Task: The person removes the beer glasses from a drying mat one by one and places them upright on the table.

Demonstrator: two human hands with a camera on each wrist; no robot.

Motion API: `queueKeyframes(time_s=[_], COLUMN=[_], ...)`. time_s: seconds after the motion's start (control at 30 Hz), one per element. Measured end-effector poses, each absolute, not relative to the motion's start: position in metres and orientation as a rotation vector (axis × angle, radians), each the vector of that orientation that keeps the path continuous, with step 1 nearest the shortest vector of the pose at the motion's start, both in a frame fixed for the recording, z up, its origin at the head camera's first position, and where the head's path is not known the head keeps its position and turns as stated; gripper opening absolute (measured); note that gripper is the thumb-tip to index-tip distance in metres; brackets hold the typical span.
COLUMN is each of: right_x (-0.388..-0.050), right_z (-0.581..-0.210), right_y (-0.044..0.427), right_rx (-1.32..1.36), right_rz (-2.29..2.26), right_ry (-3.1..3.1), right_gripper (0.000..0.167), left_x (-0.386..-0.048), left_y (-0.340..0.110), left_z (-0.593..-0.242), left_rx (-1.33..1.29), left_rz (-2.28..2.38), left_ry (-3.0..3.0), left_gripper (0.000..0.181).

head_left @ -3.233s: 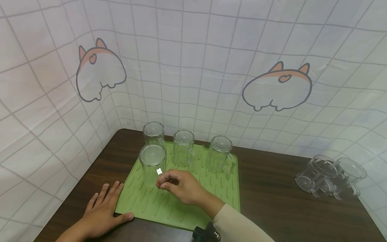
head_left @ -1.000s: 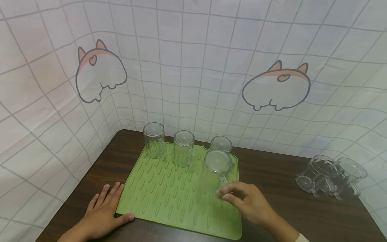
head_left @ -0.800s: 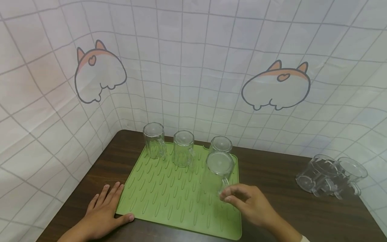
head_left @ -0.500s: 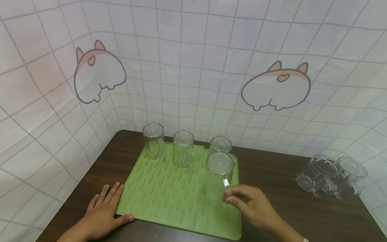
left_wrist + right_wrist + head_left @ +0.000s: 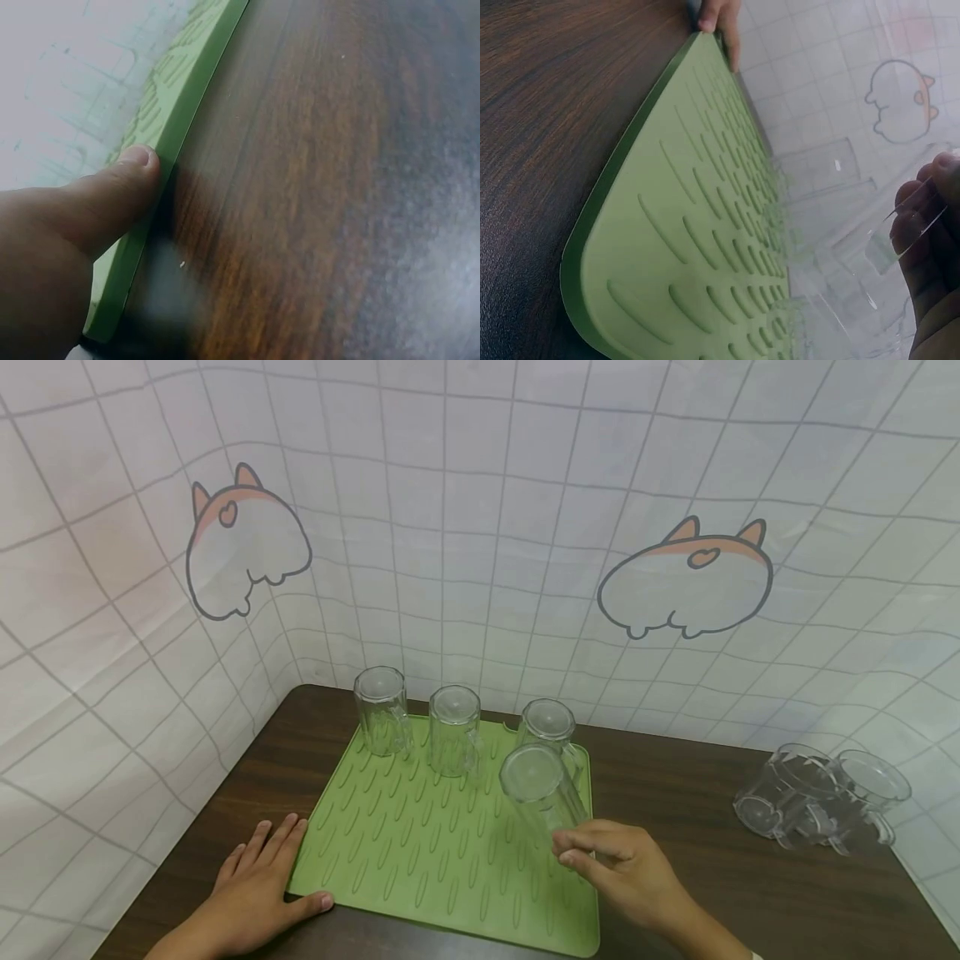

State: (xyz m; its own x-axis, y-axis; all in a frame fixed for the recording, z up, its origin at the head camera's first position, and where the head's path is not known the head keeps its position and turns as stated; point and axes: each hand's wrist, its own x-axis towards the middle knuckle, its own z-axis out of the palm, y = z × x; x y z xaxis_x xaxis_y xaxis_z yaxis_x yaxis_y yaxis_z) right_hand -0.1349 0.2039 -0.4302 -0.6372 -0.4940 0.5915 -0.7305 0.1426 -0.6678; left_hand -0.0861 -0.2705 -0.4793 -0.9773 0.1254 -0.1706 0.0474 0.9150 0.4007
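Note:
My right hand (image 5: 626, 868) grips the handle of a clear glass mug (image 5: 538, 781), bottom up, over the right part of a green ribbed drying mat (image 5: 420, 860). The mug leans, its base towards the left. In the right wrist view the curled fingers (image 5: 922, 202) are at the clear handle (image 5: 881, 255). Flat beside the mat's near left corner lies my left hand (image 5: 251, 881), its fingers spread on the table; its thumb (image 5: 124, 184) rests on the mat's edge. Three upside-down mugs stand along the back of the mat: left (image 5: 381, 710), middle (image 5: 454, 731), right (image 5: 549, 718), the last partly hidden by the held mug.
More clear mugs (image 5: 806, 793) are clustered at the right end of the dark wooden table (image 5: 675, 785), at least one lying on its side. Behind and to the left hangs a white gridded curtain (image 5: 465, 527) with cartoon prints.
My right hand has carried the mug from the mat's left side to its right. In the last half second the mug has tipped, its base going left. My left hand stays put.

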Motion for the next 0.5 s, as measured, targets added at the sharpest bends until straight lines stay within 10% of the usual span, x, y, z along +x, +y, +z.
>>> queueKeyframes(time_s=[0.5], right_x=[-0.1347], right_z=[-0.4294], right_y=[0.204], right_rx=[1.21], right_rz=[1.402], right_ry=[-2.169], right_gripper=[0.037], left_x=[-0.0918], left_y=[-0.2663], left_z=[-0.4696], left_rx=[0.136], left_rz=[0.535], left_ry=[2.883], left_gripper=[0.127])
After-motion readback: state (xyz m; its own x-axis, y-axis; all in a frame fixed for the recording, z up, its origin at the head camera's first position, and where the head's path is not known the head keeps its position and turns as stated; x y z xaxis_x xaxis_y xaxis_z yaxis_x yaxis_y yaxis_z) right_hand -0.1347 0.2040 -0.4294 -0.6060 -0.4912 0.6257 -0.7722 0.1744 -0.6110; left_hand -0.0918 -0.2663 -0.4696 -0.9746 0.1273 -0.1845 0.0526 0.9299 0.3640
